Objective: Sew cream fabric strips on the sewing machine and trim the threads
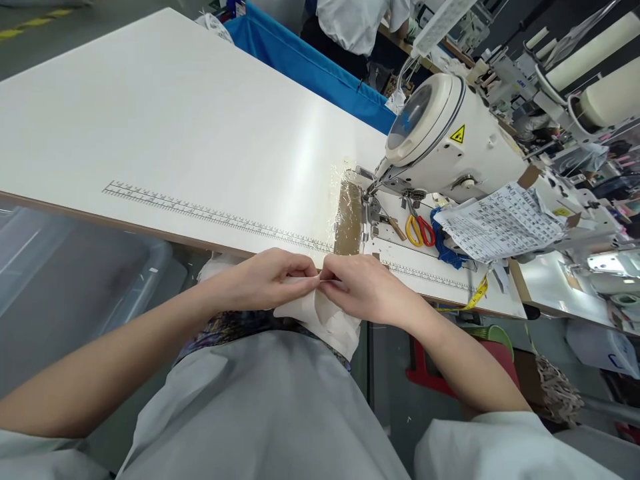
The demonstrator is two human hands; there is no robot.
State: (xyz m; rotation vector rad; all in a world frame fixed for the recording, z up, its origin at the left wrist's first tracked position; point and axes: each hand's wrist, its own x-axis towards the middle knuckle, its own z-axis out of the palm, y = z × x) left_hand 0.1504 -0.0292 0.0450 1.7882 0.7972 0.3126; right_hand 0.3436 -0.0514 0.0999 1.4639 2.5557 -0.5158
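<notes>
A piece of white fabric (334, 325) hangs over my lap at the front edge of the sewing table. My left hand (273, 279) pinches its upper edge between thumb and curled fingers. Right beside it, my right hand (367, 287) grips the same edge, and the two hands meet with fingertips almost touching. Below them the cloth drops in loose folds. Part of it is hidden behind my hands. The sewing machine (450, 140) stands beyond my right hand, its needle area apart from the cloth.
A printed ruler (215, 217) runs along the white table (190, 120). Red-and-yellow scissors (420, 230), a blue cloth (444, 247) and a paper sheet (503, 223) lie by the machine. A yellow tape measure (477, 293) hangs off the edge. Behind are a blue fabric bin (310, 67) and another person (355, 23).
</notes>
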